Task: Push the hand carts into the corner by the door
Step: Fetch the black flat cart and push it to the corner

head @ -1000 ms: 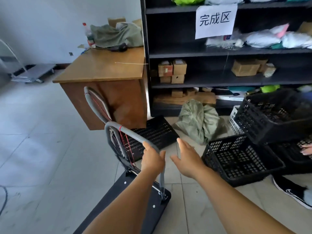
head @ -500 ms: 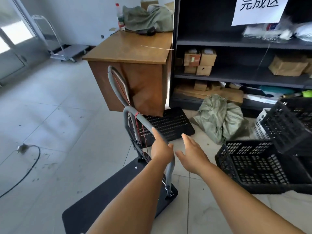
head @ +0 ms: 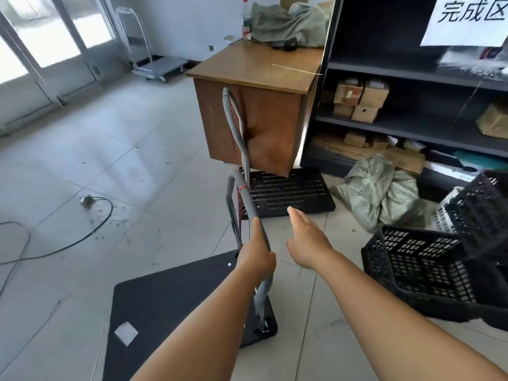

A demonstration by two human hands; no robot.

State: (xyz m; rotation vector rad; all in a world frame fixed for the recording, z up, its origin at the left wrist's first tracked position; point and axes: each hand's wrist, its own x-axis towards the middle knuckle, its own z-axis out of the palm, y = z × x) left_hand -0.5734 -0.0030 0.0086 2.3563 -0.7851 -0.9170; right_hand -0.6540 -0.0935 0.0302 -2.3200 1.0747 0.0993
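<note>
A black flat hand cart point(head: 176, 303) stands on the tiled floor just in front of me, its grey padded handle point(head: 248, 202) rising at its right end. My left hand point(head: 255, 257) grips that handle near its right side. My right hand point(head: 308, 240) hovers just right of the handle, fingers straight, holding nothing. Behind it a second cart's grey handle point(head: 233, 119) leans against the wooden desk, over a black perforated deck point(head: 288, 192). A silver cart point(head: 159, 64) stands far back by the glass door point(head: 41, 50).
A wooden desk point(head: 255, 89) and a dark shelf unit point(head: 412, 92) stand ahead and to the right. Black crates point(head: 417, 265) and a green sack point(head: 382, 188) crowd the floor on the right. A cable point(head: 90, 229) lies across the tiles on the left.
The view has swung left, bringing the door and the silver cart into sight. My left hand keeps its grip on the handle; my right hand stays open beside it.
</note>
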